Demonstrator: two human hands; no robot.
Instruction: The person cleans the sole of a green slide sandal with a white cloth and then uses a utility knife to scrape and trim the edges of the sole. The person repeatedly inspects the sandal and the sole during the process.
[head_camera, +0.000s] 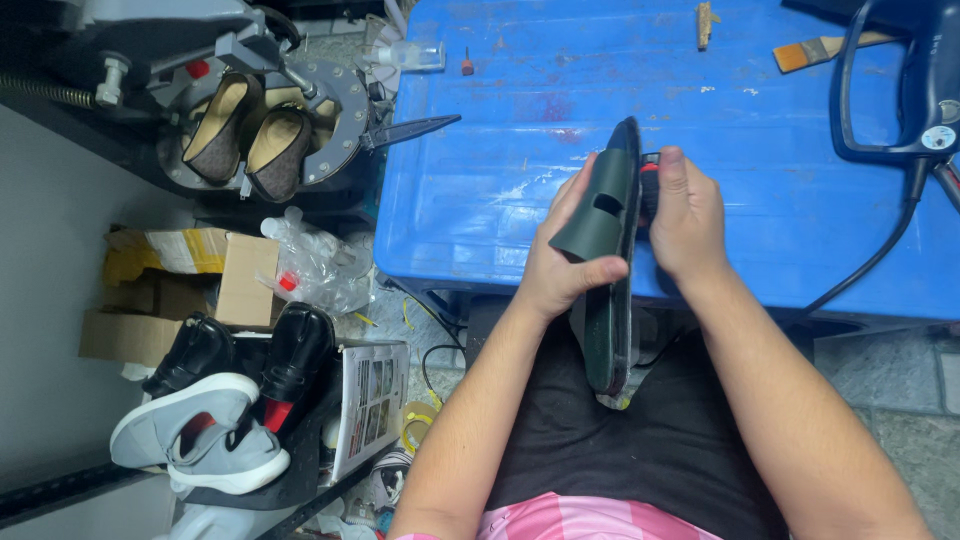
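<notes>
Hands both clamped on a dark green shoe (608, 290), held on edge over our lap at the tabletop's (500, 150) near edge. Left hand (565, 262) wraps the upper flap, thumb across it. Right hand (688, 218) grips the far side, thumb up by a small red part we can't make out. Brush (815, 50) lies at the far edge; blue iron (915, 80) sits at the far right corner.

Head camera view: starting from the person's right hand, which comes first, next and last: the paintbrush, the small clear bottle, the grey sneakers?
From the right hand:
1. Paintbrush, on the blue table, up to the right.
2. Small clear bottle, at the table's top left corner.
3. Grey sneakers, on the floor, far lower left.
</notes>
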